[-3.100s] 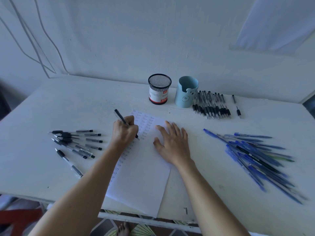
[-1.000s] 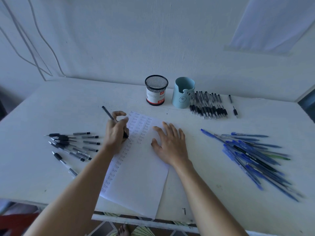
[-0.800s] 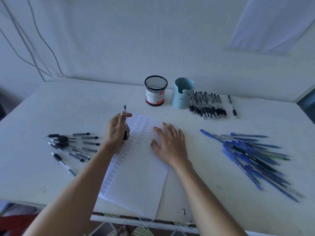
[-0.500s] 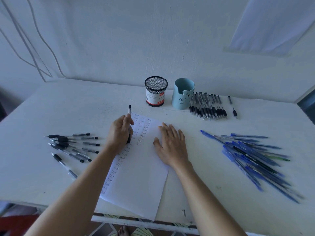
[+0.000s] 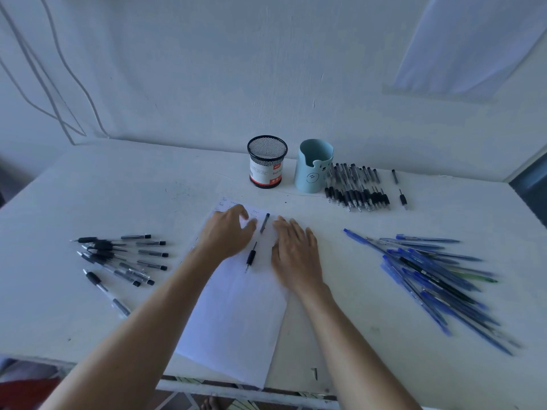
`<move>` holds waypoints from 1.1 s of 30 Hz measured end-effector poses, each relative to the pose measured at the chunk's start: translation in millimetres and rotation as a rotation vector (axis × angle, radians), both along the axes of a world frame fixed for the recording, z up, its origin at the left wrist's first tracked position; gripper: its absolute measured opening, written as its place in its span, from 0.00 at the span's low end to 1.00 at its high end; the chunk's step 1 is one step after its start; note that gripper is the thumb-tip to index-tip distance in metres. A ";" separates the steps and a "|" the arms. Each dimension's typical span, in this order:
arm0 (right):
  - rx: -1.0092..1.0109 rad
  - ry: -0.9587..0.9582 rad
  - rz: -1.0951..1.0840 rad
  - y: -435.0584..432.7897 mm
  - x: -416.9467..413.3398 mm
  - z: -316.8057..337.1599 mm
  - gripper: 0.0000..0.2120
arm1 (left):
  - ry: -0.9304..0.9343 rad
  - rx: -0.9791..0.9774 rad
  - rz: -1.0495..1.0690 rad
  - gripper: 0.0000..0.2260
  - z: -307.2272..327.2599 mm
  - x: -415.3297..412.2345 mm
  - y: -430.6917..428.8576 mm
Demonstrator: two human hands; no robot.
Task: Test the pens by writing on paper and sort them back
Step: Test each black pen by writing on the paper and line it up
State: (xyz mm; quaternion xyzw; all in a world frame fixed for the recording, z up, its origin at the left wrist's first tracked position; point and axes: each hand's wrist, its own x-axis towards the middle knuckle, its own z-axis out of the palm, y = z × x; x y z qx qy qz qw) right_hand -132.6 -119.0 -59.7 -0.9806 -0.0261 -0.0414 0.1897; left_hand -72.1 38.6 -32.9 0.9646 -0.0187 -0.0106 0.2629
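Worktop: white worktop (image 5: 118, 187), scuffed, set against a pale wall (image 5: 207, 69) with cables (image 5: 44, 69) hanging at left.
Back row: mesh cup (image 5: 267, 161) and blue cup (image 5: 313, 165) side by side; a row of black pens (image 5: 355, 187) just right of the blue cup.
Sides: black pile (image 5: 118, 255) at left, blue pile (image 5: 429, 270) at right.
Paper: paper (image 5: 236, 321) lies in the middle, its near corner over the worktop's edge (faint writing at the top).
Pen: pen (image 5: 251, 256) lies loose on the paper, between the hands.
Left grip: left grip (image 5: 226, 235) is loosely spread and holds nothing; the thumb is just beside the pen.
Right grip: right grip (image 5: 297, 253) lies flat, fingers straight, palm down on the paper's right edge.
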 end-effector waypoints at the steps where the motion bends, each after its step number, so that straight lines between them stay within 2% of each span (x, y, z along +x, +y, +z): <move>1: 0.000 0.011 0.005 -0.7 0.1 0.6 0.26 | -0.047 0.006 0.033 0.09 -2.9 2.1 3.3; 6: -0.073 0.049 0.057 -1.5 1.2 4.6 0.24 | -0.206 0.093 -0.015 0.15 -26.9 7.2 15.1; 11: 0.083 0.081 0.014 1.6 2.4 5.7 0.21 | -0.179 0.138 -0.044 0.17 -30.7 8.5 17.1; 13: 0.104 0.075 -0.003 1.7 4.3 6.5 0.15 | -0.183 0.146 -0.045 0.16 -29.2 7.4 15.6; 15: 0.137 0.094 -0.035 1.9 6.6 9.0 0.13 | -0.188 0.149 -0.035 0.16 -29.4 6.7 15.1; 17: 0.132 0.099 -0.087 5.5 4.5 13.9 0.17 | -0.194 0.153 -0.028 0.16 -29.3 6.1 14.5; 20: 0.002 0.065 -0.273 12.1 0.4 26.2 0.30 | -0.195 0.156 -0.019 0.16 -28.6 5.8 13.6; 21: -0.035 0.080 -0.311 12.7 0.1 30.2 0.31 | -0.199 0.159 -0.016 0.16 -28.5 5.4 13.3; 25: -0.010 0.194 -0.257 9.7 2.2 39.1 0.20 | -0.204 0.161 -0.009 0.16 -29.6 5.7 12.4; 28: 0.028 0.183 -0.225 4.6 4.9 42.8 0.20 | -0.201 0.159 -0.007 0.16 -29.4 6.8 11.7; 30: 0.121 0.199 -0.240 -0.7 7.3 44.9 0.21 | -0.206 0.152 -0.003 0.16 -29.9 7.2 11.8; 33: 0.278 0.138 -0.298 -15.2 11.9 46.2 0.14 | -0.218 0.153 0.010 0.16 -29.5 8.8 10.7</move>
